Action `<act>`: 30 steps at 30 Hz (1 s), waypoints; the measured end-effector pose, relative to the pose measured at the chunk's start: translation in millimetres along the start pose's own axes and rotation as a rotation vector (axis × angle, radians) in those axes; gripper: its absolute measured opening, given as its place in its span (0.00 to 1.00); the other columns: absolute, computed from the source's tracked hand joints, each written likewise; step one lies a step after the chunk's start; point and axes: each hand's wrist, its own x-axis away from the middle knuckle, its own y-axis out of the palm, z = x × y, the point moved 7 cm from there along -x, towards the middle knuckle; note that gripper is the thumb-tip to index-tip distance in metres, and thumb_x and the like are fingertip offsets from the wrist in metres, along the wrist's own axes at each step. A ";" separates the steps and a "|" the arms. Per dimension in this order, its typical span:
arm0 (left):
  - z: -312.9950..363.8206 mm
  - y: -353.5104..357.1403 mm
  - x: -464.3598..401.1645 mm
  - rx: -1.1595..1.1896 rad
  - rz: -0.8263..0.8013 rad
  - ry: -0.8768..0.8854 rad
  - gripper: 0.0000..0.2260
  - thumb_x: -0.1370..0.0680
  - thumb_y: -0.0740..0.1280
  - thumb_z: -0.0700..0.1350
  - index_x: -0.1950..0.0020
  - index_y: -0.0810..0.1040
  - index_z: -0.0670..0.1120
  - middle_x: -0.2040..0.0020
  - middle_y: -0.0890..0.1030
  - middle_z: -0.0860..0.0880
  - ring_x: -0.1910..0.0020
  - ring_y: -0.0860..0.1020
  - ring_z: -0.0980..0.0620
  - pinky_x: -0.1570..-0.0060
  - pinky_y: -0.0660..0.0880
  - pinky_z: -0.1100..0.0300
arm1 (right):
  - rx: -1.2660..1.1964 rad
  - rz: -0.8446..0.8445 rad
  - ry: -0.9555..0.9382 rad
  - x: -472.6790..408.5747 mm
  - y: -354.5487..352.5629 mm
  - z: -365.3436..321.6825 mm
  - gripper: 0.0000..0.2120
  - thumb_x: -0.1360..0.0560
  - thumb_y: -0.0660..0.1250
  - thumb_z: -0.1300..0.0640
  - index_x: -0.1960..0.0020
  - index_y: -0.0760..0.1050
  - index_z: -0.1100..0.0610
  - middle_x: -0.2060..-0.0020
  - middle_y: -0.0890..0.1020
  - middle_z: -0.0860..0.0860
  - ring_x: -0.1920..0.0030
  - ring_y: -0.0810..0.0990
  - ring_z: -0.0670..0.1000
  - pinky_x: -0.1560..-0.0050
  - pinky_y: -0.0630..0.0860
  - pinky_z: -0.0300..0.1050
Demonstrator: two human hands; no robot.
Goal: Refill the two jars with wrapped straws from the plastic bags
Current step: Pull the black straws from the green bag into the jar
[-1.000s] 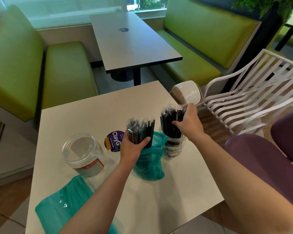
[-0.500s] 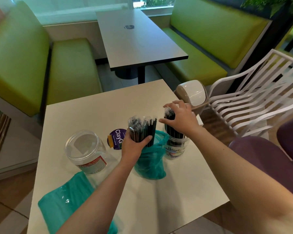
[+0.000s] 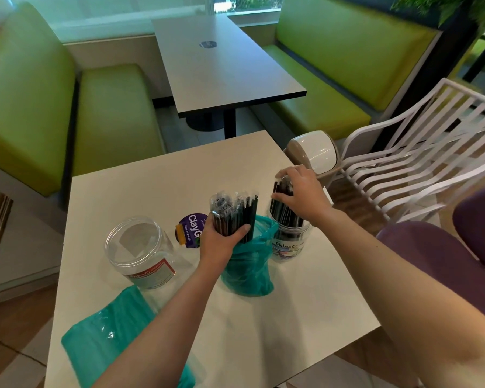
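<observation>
The left hand [image 3: 221, 242] is wrapped tight around a thick bundle of black wrapped straws [image 3: 233, 214], holding it upright with its lower end down inside the open mouth of a teal plastic bag [image 3: 248, 266] that stands in the middle of the white table [image 3: 151, 180]. Just to the right, the right hand [image 3: 301, 196] reaches over the labelled jar [image 3: 289, 239], fingers curled around the tops of the straws [image 3: 284, 217] that stand in it and poke above the rim. This jar touches the right side of the bag.

To the left of the left hand stands an empty clear jar [image 3: 139, 253] with a red-edged label, its mouth open and tipped a little toward the near side. Between it and the bundle lies a purple round sticker [image 3: 191, 231] on the table top. A second teal bag [image 3: 109, 329] lies flat at the near left corner, partly under the left forearm. Beyond the right hand, off the table's far right edge, sits a small bin [image 3: 312, 152] with a white swing lid, and past it a white slatted chair [image 3: 420, 152].
</observation>
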 end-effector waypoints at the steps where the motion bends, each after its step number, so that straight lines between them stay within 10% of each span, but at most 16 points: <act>1: 0.5 -0.3 0.6 -0.001 -0.001 -0.002 0.34 0.33 0.79 0.50 0.31 0.69 0.47 0.38 0.77 0.50 0.39 0.74 0.53 0.41 0.71 0.59 | 0.005 0.023 -0.010 1.6 -3.1 -2.1 0.26 0.28 0.73 0.45 0.33 0.70 0.49 0.33 0.71 0.51 0.33 0.66 0.54 0.33 0.66 0.52; 9: 0.9 -6.6 4.8 0.010 0.012 -0.011 0.33 0.32 0.79 0.50 0.31 0.70 0.46 0.38 0.77 0.50 0.40 0.74 0.52 0.40 0.71 0.59 | -0.106 0.364 -0.044 50.5 -28.5 -50.1 0.10 0.25 0.69 0.57 0.45 0.74 0.52 0.44 0.72 0.49 0.43 0.68 0.49 0.41 0.68 0.44; 14: -1.3 -9.3 3.6 0.016 0.004 -0.010 0.32 0.33 0.79 0.51 0.33 0.71 0.47 0.40 0.79 0.50 0.41 0.76 0.52 0.38 0.73 0.55 | -0.504 0.149 0.095 81.2 19.4 -58.9 0.11 0.24 0.66 0.66 0.49 0.68 0.54 0.56 0.72 0.48 0.62 0.73 0.43 0.60 0.74 0.37; 20: -3.3 -9.5 6.7 0.059 -0.034 -0.026 0.28 0.32 0.79 0.49 0.36 0.74 0.46 0.44 0.80 0.52 0.43 0.78 0.52 0.40 0.75 0.55 | -0.560 -0.134 0.249 84.6 63.0 -43.0 0.27 0.26 0.69 0.65 0.30 0.65 0.53 0.43 0.72 0.50 0.52 0.77 0.49 0.48 0.79 0.44; 30: -2.5 -5.0 8.6 0.097 -0.077 -0.037 0.25 0.32 0.79 0.47 0.38 0.75 0.47 0.47 0.82 0.52 0.46 0.80 0.54 0.45 0.76 0.58 | -0.581 -0.207 0.197 77.8 67.8 -42.9 0.16 0.24 0.70 0.53 0.37 0.76 0.55 0.48 0.74 0.50 0.51 0.75 0.48 0.52 0.73 0.41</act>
